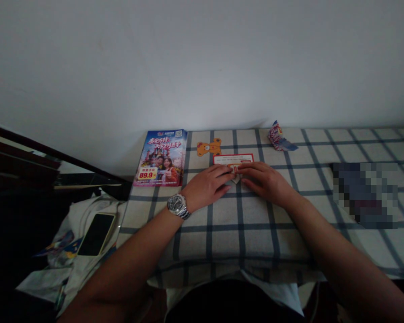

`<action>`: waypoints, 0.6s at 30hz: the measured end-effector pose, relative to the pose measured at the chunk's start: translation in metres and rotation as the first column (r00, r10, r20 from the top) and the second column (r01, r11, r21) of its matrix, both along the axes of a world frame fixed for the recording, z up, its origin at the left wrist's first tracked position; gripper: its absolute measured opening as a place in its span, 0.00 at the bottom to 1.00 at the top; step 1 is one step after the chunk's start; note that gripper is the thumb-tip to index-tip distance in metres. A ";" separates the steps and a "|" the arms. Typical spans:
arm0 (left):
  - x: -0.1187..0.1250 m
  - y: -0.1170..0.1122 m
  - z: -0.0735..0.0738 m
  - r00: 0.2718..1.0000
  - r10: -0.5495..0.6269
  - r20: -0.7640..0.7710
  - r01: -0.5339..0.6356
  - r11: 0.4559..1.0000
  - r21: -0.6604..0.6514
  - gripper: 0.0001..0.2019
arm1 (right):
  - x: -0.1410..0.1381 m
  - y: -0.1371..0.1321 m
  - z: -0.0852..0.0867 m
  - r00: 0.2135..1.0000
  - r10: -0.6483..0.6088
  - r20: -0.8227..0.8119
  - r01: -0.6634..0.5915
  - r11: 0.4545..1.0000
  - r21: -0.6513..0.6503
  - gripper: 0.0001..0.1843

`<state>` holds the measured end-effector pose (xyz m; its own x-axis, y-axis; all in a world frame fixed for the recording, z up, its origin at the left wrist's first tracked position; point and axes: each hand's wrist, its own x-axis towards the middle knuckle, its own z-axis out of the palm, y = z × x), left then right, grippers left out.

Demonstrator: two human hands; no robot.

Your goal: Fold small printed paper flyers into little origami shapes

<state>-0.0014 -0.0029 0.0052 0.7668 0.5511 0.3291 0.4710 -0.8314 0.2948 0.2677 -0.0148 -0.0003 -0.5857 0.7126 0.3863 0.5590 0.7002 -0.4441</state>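
A sheet of paper with a red border lies on the checked tablecloth, its near end coming to a point between my hands. My left hand, with a metal watch at the wrist, has its fingers closed down on the left side of the sheet. From the right, my right hand presses its bent fingertips on the opposite side. The fingertips nearly meet over the middle and cover part of the print. Just behind the sheet is an orange teddy bear cutout.
A stack of printed flyers lies at the table's back left. A crumpled piece of printed paper stands near the wall. Towards the right is a blurred-out dark object. Beyond the left edge, a phone rests lower down.
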 end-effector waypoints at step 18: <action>0.002 -0.001 0.001 1.000 -0.017 -0.013 0.016 1.000 -0.008 0.20 | -0.010 0.006 -0.007 0.993 -0.091 0.079 0.084 0.992 0.091 0.22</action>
